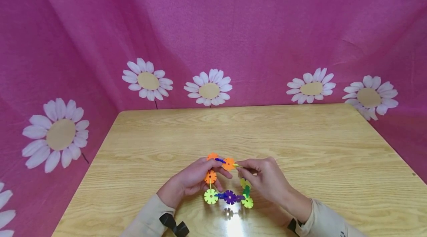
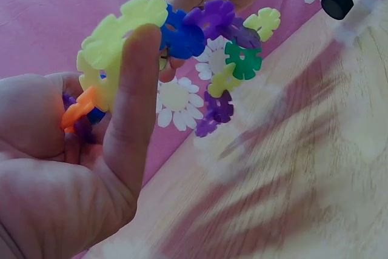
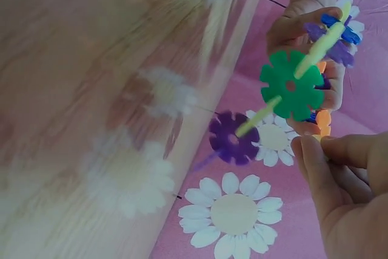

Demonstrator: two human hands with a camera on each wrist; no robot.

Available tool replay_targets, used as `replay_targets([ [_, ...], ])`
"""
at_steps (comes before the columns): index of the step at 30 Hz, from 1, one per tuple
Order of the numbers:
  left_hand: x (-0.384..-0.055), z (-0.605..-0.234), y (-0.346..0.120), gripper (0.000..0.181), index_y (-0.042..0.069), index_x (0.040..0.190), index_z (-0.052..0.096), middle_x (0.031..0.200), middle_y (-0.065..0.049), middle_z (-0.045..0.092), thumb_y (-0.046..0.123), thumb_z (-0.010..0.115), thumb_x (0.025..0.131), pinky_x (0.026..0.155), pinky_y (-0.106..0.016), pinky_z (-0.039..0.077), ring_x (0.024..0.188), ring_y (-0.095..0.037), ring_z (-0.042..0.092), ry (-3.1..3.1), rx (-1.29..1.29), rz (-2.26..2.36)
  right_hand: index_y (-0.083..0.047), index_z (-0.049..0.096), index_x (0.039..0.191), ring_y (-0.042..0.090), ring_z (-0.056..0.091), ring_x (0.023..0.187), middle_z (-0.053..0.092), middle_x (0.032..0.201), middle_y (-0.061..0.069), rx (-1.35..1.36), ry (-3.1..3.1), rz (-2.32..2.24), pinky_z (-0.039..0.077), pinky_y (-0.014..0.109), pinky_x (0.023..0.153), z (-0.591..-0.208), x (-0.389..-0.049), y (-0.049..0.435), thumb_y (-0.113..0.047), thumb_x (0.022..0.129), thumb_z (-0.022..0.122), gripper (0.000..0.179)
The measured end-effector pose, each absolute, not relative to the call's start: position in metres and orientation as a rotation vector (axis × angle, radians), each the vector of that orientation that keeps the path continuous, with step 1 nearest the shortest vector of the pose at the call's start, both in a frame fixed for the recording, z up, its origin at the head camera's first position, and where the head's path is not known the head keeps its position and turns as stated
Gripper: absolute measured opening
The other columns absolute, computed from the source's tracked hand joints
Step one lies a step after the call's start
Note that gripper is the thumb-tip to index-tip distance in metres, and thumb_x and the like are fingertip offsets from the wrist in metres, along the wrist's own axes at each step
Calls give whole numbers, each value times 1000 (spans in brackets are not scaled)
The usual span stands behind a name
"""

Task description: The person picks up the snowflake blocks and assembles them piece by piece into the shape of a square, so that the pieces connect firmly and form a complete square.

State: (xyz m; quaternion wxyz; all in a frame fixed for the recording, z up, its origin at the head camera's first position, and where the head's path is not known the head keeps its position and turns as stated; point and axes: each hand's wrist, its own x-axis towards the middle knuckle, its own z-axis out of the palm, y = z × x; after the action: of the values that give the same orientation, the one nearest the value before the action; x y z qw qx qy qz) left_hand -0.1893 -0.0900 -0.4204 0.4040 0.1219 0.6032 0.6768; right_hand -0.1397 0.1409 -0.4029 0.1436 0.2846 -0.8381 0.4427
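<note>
A chain of flower-shaped plastic linking discs in orange, blue, purple, green and yellow hangs in a loop above the table. My left hand holds its upper left part, with the thumb by a blue disc. To the right of that sits an orange disc. My right hand pinches a thin yellow disc at this orange disc's right edge. Lower in the loop are a purple disc and a green disc. In the right wrist view the right fingertips mostly cover the pinched disc.
The wood-grain table lies under both hands and reflects a bright light near its front. A pink cloth printed with white daisies stands behind it and along its sides. Black straps cross the wrists.
</note>
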Motion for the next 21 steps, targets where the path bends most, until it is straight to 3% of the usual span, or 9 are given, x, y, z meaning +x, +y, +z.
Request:
replay_targets([
  [8,-188,-419,-90,44,4,135,54,110,-2,74,32,42,105,41,-13,41,65,-9,70,1569,340,1698,1,77,98,17,74,70,77,83,12,763,-2465,1246,56,15,63,-402,-140,139,8,85,72,16],
  [14,-189,-418,-93,45,4,140,46,111,0,73,34,41,106,42,-13,43,67,-9,71,1480,344,1745,-2,75,106,16,76,80,78,94,10,711,-2560,1297,59,19,69,-390,-144,147,-5,87,76,19],
  [17,-190,-418,-94,44,5,140,46,109,1,74,33,42,106,41,-13,42,67,-9,72,1470,331,1751,0,72,111,20,75,91,76,105,14,604,-2625,1359,59,22,75,-386,-148,159,-11,88,77,26],
  [21,-191,-418,-96,44,5,141,46,106,2,75,32,42,106,41,-12,41,67,-9,72,1465,327,1760,1,69,116,21,74,91,75,105,14,351,-2776,1458,59,25,76,-389,-158,173,-20,95,69,30],
])
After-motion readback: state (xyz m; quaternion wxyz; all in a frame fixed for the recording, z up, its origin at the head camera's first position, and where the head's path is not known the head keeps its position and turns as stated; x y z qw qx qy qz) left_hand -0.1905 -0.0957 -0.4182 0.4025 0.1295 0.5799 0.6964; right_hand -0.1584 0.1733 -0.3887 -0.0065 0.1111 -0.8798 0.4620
